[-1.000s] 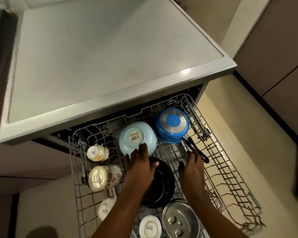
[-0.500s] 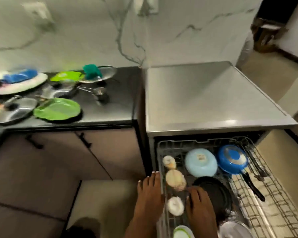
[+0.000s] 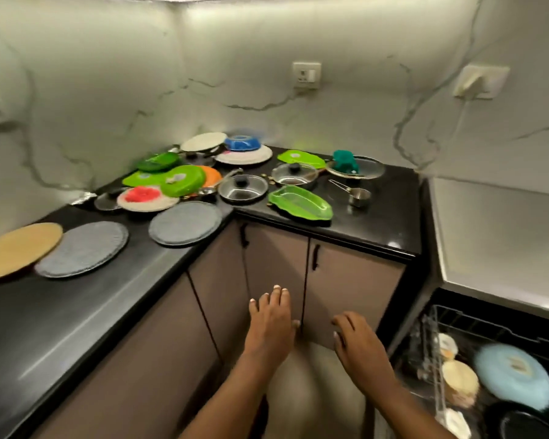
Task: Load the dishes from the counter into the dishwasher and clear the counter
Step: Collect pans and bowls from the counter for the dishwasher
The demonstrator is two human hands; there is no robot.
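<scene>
Wire dishwasher rack [image 3: 438,369], lower right, holds a pale blue round bowl [image 3: 514,375] upside down, cream cups [image 3: 459,381] and a black pan [image 3: 520,423]. Both hands hang empty before brown cabinet doors [image 3: 346,289]: left hand [image 3: 271,324] with fingers straight and together, right hand [image 3: 362,350] loosely spread. Beyond, the black corner counter [image 3: 387,213] carries a green leaf-shaped tray [image 3: 300,205], steel lidded pans [image 3: 243,189] and grey round plates [image 3: 186,223].

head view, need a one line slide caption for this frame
Both hands, left and right, empty before the cluttered corner counter, with the part-loaded dishwasher rack at right.
</scene>
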